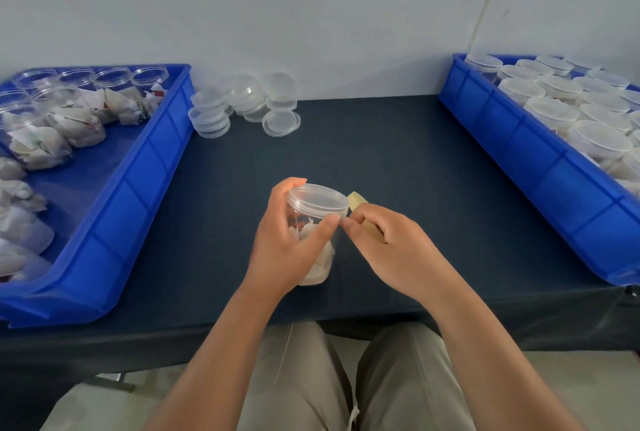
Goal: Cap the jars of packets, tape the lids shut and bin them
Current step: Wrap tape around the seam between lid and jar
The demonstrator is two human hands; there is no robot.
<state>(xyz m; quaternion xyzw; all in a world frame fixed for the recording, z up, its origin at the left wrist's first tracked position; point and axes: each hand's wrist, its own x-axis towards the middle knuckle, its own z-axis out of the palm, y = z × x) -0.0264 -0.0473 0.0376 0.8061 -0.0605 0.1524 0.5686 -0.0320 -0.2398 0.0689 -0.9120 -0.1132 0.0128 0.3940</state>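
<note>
Jar (313, 259): clear plastic, upright, at the near middle of the table (398, 143), with white packets showing through its wall. Whether its base rests on the cloth cannot be told.
Lid (318, 198): clear, round, sitting on the jar's mouth.
Left hand (280, 243): wraps the jar from its left side, fingers curled behind it and the thumb pressed across the front just under the lid. The grip is clamped on the jar.
Right hand (388, 243): just right of the jar, fingers curled over a roll of tape (356, 202), the thumb and forefinger tips meeting at the jar's upper right edge, touching the left thumb tip. The grip is closed on the tape.
Tape: pale yellow roll, mostly hidden under the right hand, one curved part sticking out behind the knuckles, just beside the lid. Whether a strip is already stuck to the jar cannot be told.
Left bin (138, 184): blue, on the table's left side, holding open jars (52, 125) of packets toward its far end and loose packets nearer.
Right bin (540, 167): blue, on the table's right side, packed with capped jars (554, 111).
Spare lids (280, 122): clear, stacked and single, at the far edge of the table, just right of the left bin.
Table: covered in dark cloth, against a pale wall (311, 14).
Person: seated, bare forearms reaching in, light trousers (304, 378) below the table edge.
</note>
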